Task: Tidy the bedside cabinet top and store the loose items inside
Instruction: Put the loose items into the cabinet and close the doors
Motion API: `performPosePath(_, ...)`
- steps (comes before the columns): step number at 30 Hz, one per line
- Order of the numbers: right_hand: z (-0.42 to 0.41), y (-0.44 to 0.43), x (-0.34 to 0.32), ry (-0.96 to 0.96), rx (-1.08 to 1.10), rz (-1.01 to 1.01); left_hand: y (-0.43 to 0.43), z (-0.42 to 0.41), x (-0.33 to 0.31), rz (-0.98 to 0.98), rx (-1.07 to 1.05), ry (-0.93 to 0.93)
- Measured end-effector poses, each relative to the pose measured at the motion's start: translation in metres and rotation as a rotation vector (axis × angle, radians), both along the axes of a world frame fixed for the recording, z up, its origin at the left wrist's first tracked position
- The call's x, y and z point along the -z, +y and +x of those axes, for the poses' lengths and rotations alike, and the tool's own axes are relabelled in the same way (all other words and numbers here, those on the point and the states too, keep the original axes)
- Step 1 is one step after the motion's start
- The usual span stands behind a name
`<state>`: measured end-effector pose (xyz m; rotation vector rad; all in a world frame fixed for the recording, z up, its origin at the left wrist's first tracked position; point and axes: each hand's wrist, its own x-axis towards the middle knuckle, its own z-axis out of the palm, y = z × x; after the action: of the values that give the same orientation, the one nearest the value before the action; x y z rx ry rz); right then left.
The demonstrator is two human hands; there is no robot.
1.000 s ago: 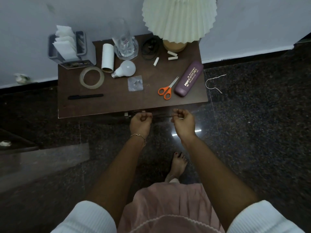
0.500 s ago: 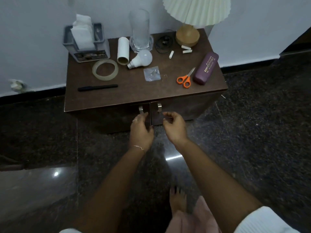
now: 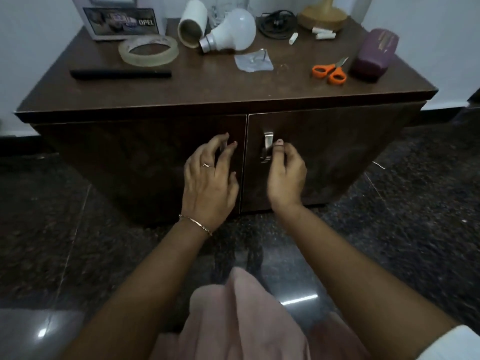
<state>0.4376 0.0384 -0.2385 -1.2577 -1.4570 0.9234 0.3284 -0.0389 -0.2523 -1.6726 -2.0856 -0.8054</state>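
The dark wooden bedside cabinet [image 3: 207,92] has both doors closed. My left hand [image 3: 207,178] is at the inner edge of the left door [image 3: 130,165], fingers spread and curled over that door's hidden handle. My right hand [image 3: 285,175] has its thumb against the metal handle [image 3: 267,146] of the right door [image 3: 337,152]; its fingers are curled and hidden. On top lie a tape ring [image 3: 148,51], black pen [image 3: 120,74], cardboard tube [image 3: 193,24], light bulb [image 3: 233,29], clear sachet [image 3: 253,63], orange scissors [image 3: 330,72] and purple case [image 3: 374,54].
At the back of the top stand a grey holder box [image 3: 120,20], a coiled black cable [image 3: 276,24], small white sticks [image 3: 323,33] and a wooden lamp base [image 3: 322,18]. The cabinet stands against a white wall on a dark polished floor. My pink skirt fills the bottom.
The view has dropped and come much closer to the cabinet front. Both hands have risen from below the doors to handle height. The doors stay closed.
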Motion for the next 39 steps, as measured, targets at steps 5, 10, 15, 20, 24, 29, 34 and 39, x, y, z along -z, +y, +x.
performPosePath(5, 0.010, -0.005, -0.007, 0.026, -0.011, -0.039, 0.004, 0.011, -0.014, 0.059, -0.032, -0.062)
performPosePath(10, 0.026, -0.012, -0.009, 0.025, -0.045, -0.091, 0.015, 0.027, -0.038, 0.139, 0.088, -0.233)
performPosePath(15, 0.046, -0.015, -0.009, 0.074, -0.137, -0.191, 0.022, 0.043, -0.051, 0.101, 0.130, -1.210)
performPosePath(20, 0.088, -0.017, -0.019, 0.124, -0.350, -0.330, 0.015, 0.047, -0.050, -0.144, 0.295, -1.402)
performPosePath(24, 0.118, -0.022, -0.021, 0.082, -0.466, -0.352, 0.012, 0.059, -0.048, -0.345, 0.463, -1.346)
performPosePath(29, 0.159, -0.034, -0.037, 0.076, -0.573, -0.415, 0.012, 0.084, -0.052, -0.581, 0.661, -1.400)
performPosePath(34, 0.202, -0.034, -0.035, 0.073, -0.625, -0.504, 0.019, 0.115, -0.051, -0.699, 0.783, -1.444)
performPosePath(39, 0.248, -0.040, -0.042, 0.070, -0.473, -0.527, 0.034, 0.160, -0.071, -0.624, 0.926, -1.180)
